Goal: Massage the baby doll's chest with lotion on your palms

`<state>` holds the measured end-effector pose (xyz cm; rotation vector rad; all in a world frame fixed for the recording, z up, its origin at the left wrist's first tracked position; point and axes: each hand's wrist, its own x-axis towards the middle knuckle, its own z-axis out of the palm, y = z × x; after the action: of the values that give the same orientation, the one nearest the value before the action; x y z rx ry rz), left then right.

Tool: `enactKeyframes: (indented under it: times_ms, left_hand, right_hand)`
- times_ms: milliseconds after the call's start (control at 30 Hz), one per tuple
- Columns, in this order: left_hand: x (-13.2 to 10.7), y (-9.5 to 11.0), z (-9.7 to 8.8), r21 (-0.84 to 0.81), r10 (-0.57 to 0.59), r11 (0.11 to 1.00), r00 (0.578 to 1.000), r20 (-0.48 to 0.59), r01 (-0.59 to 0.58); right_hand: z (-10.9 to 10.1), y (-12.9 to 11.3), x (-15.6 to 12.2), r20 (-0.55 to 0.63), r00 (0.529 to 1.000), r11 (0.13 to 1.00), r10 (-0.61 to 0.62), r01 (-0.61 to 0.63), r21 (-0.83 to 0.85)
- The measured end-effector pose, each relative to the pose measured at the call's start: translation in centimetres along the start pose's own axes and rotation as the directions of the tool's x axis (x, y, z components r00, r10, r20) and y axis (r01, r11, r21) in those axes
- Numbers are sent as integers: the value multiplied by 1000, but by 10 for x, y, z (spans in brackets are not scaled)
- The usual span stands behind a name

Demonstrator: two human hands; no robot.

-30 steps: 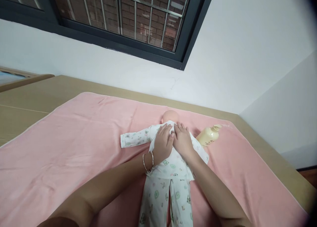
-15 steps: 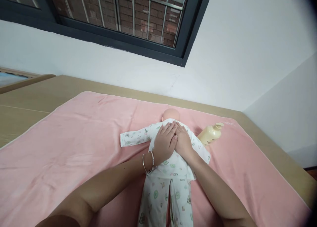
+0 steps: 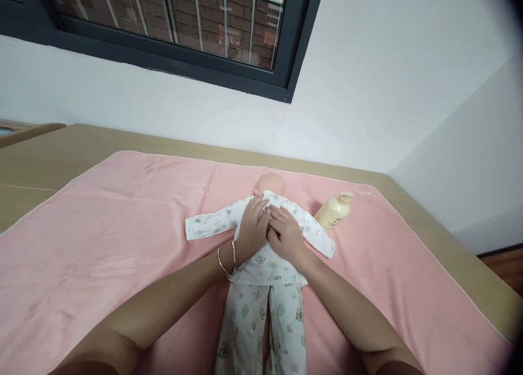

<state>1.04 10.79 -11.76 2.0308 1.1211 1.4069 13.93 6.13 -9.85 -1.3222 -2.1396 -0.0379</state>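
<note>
A baby doll (image 3: 261, 263) in white printed pyjamas lies on a pink blanket (image 3: 122, 244), the back of its bald head turned up and its sleeves spread to both sides. My left hand (image 3: 252, 228), with bangles at the wrist, rests on the upper back of the doll's top, fingers stretched out. Beside it my right hand (image 3: 288, 233) lies on the same cloth, its fingers extended and touching the left hand's fingers. Neither hand grips anything. Just past the doll's right-side sleeve, a cream-coloured bottle (image 3: 334, 211) leans over on the blanket.
The blanket covers a wooden tabletop (image 3: 93, 138) set against a white wall (image 3: 347, 108). A dark-framed window (image 3: 281, 83) with bars outside is above. At the far left shows a wooden edge (image 3: 32, 132), and at the right a brown wooden surface (image 3: 504, 268).
My right hand has turned and slid down a little, its fingers now pointing more to the left. My left hand stays on the doll's back. The whole view has shifted slightly.
</note>
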Motion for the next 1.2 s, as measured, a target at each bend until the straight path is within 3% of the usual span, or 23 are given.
enactKeyframes:
  times_ms: [133,333,600,867,1200]
  left_hand:
    - [-2,1,2,85,68,994,998,-6,-67]
    - [-6,1,3,148,61,987,998,-17,-58]
    - [5,0,-1,288,35,956,996,81,-57]
    - [12,-13,-1,369,45,924,986,162,-102]
    - [12,-14,-3,453,40,875,959,280,-169]
  right_hand:
    - [2,19,4,-97,981,983,166,-157,94]
    - [-1,17,6,-64,934,936,352,-352,1]
    - [-4,3,-1,-82,924,908,373,-382,-172]
    - [-2,9,1,-28,914,911,404,-405,-80]
    - [3,46,12,18,953,950,302,-302,81]
